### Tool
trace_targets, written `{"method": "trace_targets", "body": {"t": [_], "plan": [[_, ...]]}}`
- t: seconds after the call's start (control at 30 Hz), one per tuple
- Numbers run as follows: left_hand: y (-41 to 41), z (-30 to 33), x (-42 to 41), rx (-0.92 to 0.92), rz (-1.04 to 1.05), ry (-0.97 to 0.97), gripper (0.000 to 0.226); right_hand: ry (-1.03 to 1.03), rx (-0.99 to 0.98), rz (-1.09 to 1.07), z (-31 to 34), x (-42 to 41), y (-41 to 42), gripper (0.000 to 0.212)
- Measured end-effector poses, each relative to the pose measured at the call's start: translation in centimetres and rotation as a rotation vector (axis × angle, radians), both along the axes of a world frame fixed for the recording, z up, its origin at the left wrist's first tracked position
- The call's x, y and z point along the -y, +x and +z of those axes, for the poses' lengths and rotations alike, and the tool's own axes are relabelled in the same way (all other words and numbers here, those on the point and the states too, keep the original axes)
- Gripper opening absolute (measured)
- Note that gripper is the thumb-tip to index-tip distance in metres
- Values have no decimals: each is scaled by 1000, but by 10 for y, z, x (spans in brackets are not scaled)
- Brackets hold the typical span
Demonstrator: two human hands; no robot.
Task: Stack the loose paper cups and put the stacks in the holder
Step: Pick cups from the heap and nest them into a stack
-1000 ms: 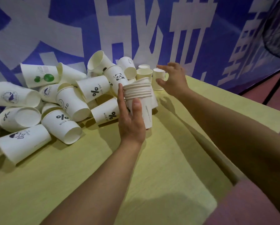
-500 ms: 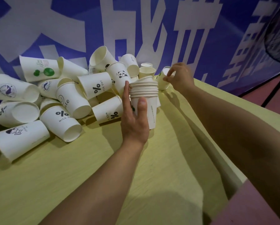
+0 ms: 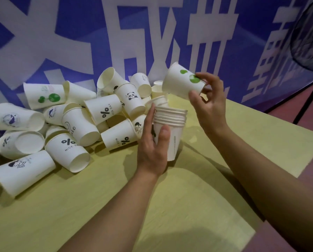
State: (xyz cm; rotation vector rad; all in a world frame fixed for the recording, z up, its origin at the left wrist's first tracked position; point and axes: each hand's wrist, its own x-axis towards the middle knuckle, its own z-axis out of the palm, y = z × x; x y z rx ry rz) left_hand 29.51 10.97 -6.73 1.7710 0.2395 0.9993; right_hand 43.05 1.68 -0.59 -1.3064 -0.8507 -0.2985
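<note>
The right hand (image 3: 207, 99), which a second ago reaches to the small cups at the back of the desk (image 3: 197, 206), is now lifted clear of it and nearer the camera. Its fingers pinch the narrow base end of a white paper cup with green dots (image 3: 182, 80), which half a second ago is still tipped at the desk's back edge. That cup now hangs in the air, tilted with its mouth up and to the left, just above and to the right of the stack of cups (image 3: 172, 124) and apart from its rims.
</note>
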Motion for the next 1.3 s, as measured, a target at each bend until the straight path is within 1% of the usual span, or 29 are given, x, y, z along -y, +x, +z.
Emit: {"method": "trace_targets", "body": {"t": [0.1,0.17,0.2,0.3,0.4,0.43,0.47,0.57,0.7,0.8,0.87,0.93,1.0,1.07,1.13,1.2,1.3], "plan": [[0,-1,-1,-15,-78,19,63,-39,37,97,-4,-8,-11,32],[1,-1,-1,-16,-92,6,65,-39,58,87,-4,-11,-14,21],[1,-1,0,-12,-89,-3,65,-36,60,88,-3,-12,-16,19],[1,-1,1,25,-69,-27,64,-41,-2,127,1,-12,-23,28],[2,-2,-1,37,-82,-42,71,-120,-21,146,2,-10,-23,54],[3,-3,-1,40,-78,-39,71,-150,-24,152,2,-10,-22,58],[4,-4,-2,45,-66,-36,71,-179,-23,150,1,-11,-21,57],[5,-4,-3,72,-21,-58,69,-227,0,97,-2,-11,-18,44],[6,-3,-5,122,61,-101,71,-260,30,133,-8,-12,-15,23],[6,-2,-5,150,76,-132,73,-281,14,169,-10,-13,-13,21],[6,-2,-5,169,88,-143,71,-254,14,153,-11,-13,-12,26],[6,-1,-5,195,92,-166,68,-258,1,75,-14,-16,-10,36],[5,0,-7,235,112,-203,67,-324,-24,-14,-19,-22,-7,46],[4,1,-7,269,135,-228,67,-446,-46,-68,-26,-29,-4,58],[3,1,-6,269,149,-223,66,-562,-102,-65,-33,-34,0,71],[4,1,-6,253,161,-214,67,-633,-144,-15,-38,-39,1,84],[6,-1,-7,251,171,-223,70,-671,-114,14,-40,-43,3,94]]}}
